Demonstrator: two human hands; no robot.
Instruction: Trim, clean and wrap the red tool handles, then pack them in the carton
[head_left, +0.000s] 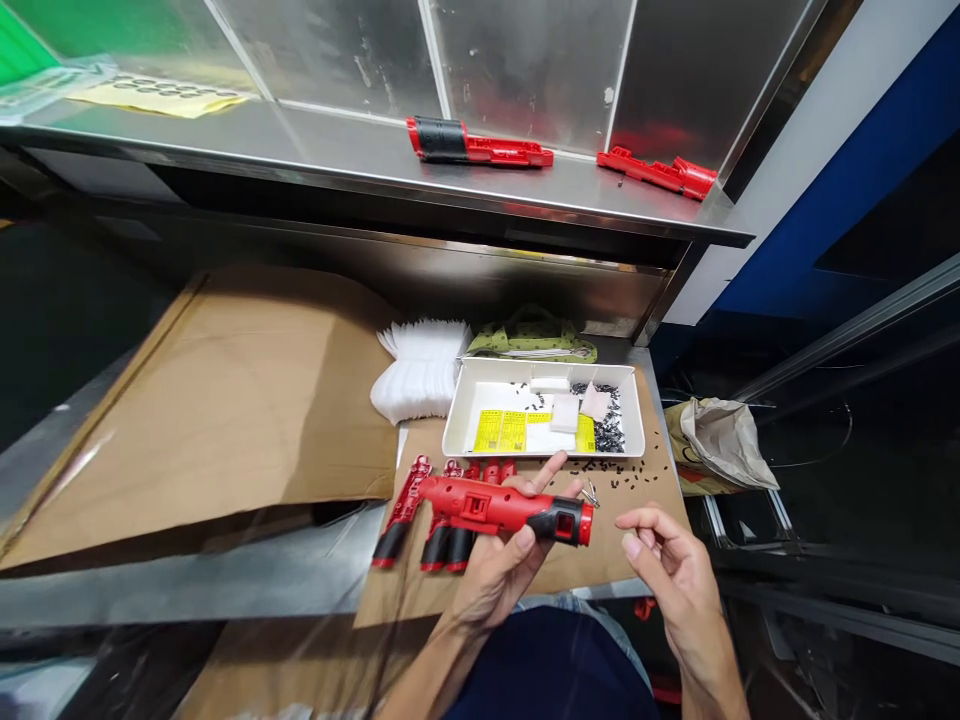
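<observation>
Left hand (499,565) clamps fingers around red-and-black plastic tool housing (487,505); right hand (671,570), empty, curls fingers loosely together nearby

At your 12 o'clock, a steel shelf (360,160) carries two red plastic housing parts (480,145). Below it, the steel counter (187,590) holds brown cardboard (210,420), and at 1 o'clock, a white tray (525,447) beside stacked white foam sheets (416,375).

Assembly workshop — parts tray (622,400), steel shelf (352,165)
</observation>
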